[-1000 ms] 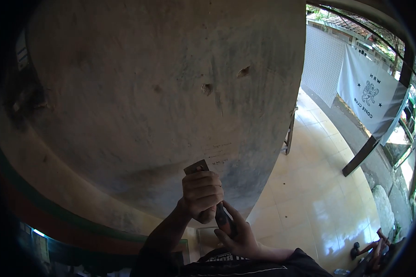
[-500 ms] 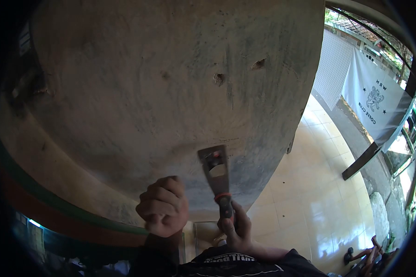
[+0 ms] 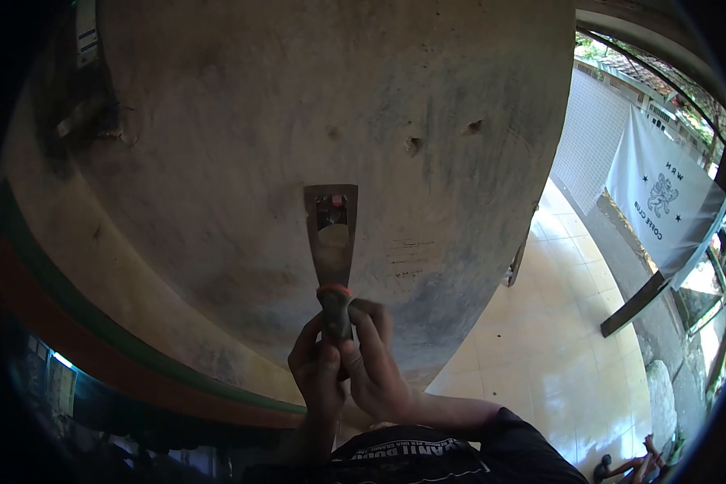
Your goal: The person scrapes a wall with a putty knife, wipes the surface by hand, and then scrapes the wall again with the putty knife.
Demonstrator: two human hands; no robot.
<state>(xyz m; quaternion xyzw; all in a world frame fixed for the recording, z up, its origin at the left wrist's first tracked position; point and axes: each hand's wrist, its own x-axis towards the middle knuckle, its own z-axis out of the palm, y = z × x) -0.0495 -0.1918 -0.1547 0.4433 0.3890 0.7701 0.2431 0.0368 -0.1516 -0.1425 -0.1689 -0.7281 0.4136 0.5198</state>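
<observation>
A putty knife (image 3: 331,256) points blade-up in front of the wall (image 3: 218,185), its broad metal blade reflecting light and dark patches. An orange-red ring sits between blade and dark handle. My right hand (image 3: 377,367) grips the handle from the right, thumb along its lower part. From the left, my left hand (image 3: 319,375) closes around the lower end of the same handle, its fingers partly hidden behind it. The wall is grey-brown and stained, with two chipped holes (image 3: 412,146) above and right of the blade.
To the right lies a shiny tiled floor (image 3: 532,323) past the wall's edge. A white printed banner (image 3: 661,194) hangs outside by a dark post (image 3: 633,305). A green and red-brown band (image 3: 97,343) curves along the lower left. Another person's limbs (image 3: 641,466) show at bottom right.
My left hand, a raised fist before, has come to the putty knife's handle. The knife has moved left and up in view and now stands straighter. The view has shifted slightly.
</observation>
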